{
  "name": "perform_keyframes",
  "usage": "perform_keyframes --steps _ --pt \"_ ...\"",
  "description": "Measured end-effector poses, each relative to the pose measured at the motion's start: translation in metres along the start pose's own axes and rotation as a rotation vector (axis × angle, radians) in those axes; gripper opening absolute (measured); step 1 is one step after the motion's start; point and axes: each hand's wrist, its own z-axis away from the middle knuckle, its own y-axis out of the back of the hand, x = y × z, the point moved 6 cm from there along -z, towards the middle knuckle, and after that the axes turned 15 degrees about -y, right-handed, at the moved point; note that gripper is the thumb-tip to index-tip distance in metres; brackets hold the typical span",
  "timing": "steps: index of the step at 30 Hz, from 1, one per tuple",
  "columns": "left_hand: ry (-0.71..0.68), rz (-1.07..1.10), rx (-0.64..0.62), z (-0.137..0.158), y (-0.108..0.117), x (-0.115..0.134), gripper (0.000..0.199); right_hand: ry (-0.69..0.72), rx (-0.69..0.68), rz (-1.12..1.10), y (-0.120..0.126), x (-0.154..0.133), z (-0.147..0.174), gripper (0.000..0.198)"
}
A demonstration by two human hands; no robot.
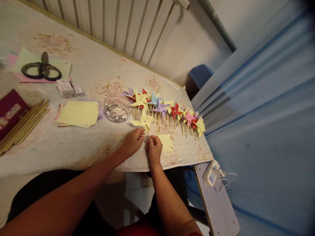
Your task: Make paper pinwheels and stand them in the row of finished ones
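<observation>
Yellow pinwheel (144, 121) in right hand (155, 147), between pinwheel row (161, 108) and table edge (182, 164)

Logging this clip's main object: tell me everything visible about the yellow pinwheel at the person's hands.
The yellow pinwheel looks like folded paper, its pointed blades spread around a small shiny pin. A thin stick runs down into the right hand. The left hand is beside the lowest blade; contact is unclear. It faces the camera, nearer the person than the other pinwheels.
</observation>
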Motion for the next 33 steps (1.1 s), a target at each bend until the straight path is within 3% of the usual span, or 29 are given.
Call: perform_keyframes --steps 33 --pt "-0.026 -0.032 -0.077 0.0015 -0.003 -0.0013 0.034 0.022 -0.014 0.037 -0.0019 -0.0035 0.0024 0.013"
